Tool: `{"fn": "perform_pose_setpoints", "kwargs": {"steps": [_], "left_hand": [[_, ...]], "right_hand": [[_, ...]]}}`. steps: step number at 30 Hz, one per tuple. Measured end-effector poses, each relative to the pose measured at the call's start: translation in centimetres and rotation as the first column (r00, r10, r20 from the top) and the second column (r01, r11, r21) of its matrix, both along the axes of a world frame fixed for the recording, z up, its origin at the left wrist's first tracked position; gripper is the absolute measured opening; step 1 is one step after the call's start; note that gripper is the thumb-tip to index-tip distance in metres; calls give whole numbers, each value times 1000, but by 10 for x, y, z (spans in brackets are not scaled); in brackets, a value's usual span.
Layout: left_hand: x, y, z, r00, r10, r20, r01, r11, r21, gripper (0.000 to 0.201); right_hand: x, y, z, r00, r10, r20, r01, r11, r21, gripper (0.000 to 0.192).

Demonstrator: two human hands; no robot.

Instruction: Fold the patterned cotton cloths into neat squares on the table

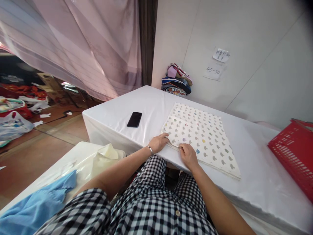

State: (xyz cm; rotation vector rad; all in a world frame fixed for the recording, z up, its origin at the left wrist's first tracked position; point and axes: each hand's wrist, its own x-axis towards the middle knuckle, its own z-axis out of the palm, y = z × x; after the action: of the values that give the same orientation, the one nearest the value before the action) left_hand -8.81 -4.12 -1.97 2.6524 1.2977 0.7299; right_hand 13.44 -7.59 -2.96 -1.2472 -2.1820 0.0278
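A white cloth (207,133) printed with grey mushroom-like shapes and a few coloured ones lies folded flat on the white-covered table (156,104). At its near left corner, my left hand (158,142) pinches the edge, fingers closed over the layers. A silver bracelet (150,149) circles that wrist. My right hand (188,155) grips the near edge a little farther right, thumb and fingers pressed together on the fabric. Several thin layers show along the near edge.
A black phone (134,119) lies left of the cloth. Folded fabrics (176,81) are stacked against the wall. A red plastic basket (294,153) stands at the right. Blue cloth (41,202) and a pale yellow plastic bag (105,160) lie on a lower surface at left.
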Motion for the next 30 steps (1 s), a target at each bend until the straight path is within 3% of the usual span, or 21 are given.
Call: {"fn": "perform_pose_setpoints", "kwargs": {"steps": [9,16,23,30], "left_hand": [[-6,-8,5,995,9,-96,-3,998,66,25],[-7,-5,-1,999,6,-54,-3,998,63,22],[-3,-1,-4,995,38,-92,-30,996,89,16],[0,1,-5,990,67,-126,-56,995,88,16]], "right_hand": [[0,0,0,999,30,33,-31,999,17,26],[-6,-4,8,989,35,142,-38,999,22,26],[-6,1,8,995,3,98,1,999,-36,21],[-18,9,13,968,-40,248,39,999,10,17]]}}
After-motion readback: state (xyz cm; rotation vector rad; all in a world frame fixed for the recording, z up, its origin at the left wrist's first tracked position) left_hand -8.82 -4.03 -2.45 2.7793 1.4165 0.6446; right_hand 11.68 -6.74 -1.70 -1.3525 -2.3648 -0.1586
